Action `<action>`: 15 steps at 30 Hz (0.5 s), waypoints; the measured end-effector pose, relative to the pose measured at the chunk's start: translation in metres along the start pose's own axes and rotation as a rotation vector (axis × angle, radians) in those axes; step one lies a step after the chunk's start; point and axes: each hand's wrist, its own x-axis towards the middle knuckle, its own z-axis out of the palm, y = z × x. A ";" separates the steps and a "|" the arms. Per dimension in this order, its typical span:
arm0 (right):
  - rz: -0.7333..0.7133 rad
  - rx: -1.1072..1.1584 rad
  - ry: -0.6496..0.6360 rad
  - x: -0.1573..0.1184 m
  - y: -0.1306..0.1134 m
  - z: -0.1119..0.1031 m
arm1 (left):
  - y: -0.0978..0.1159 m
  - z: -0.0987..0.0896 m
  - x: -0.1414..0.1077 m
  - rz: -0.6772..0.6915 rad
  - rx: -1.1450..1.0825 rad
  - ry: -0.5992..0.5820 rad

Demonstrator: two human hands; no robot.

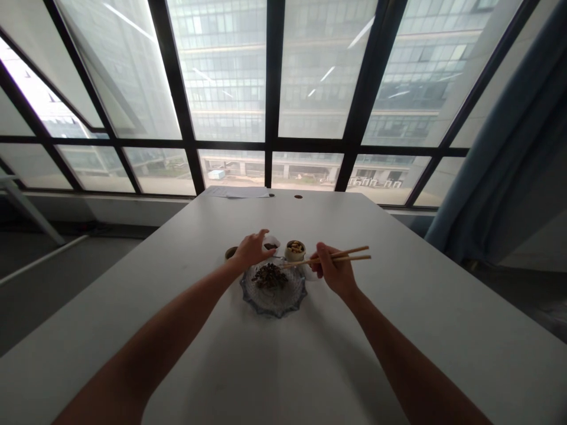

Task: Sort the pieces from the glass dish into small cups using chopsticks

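White table (354, 218), smooth and matt. Upon it, a scalloped glass plate (277, 310), clear and ridged: presumably heavy, rigid, breakable, best held by opposite sides of the rim. Right hand (332, 268): closed on two slender chopsticks (357, 250), light and stiff, tips at the plate's far right edge. Left hand (251, 249): fingers curved about a small white bowl (271, 242) behind the plate; whether they grip it, I cannot tell. Beside it, a round cup (295, 257) of yellowish pieces. Smallest: dark, irregular morsels (270, 276) heaped on the plate.
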 end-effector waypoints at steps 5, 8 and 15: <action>-0.068 -0.234 -0.296 -0.003 -0.017 -0.005 | -0.003 -0.002 0.001 -0.056 0.023 -0.059; -0.126 -0.250 -0.326 -0.007 -0.016 0.002 | -0.010 -0.009 -0.010 -0.021 0.007 0.011; -0.139 -0.234 -0.201 -0.010 -0.011 0.009 | -0.053 -0.024 -0.063 -0.053 -0.055 0.273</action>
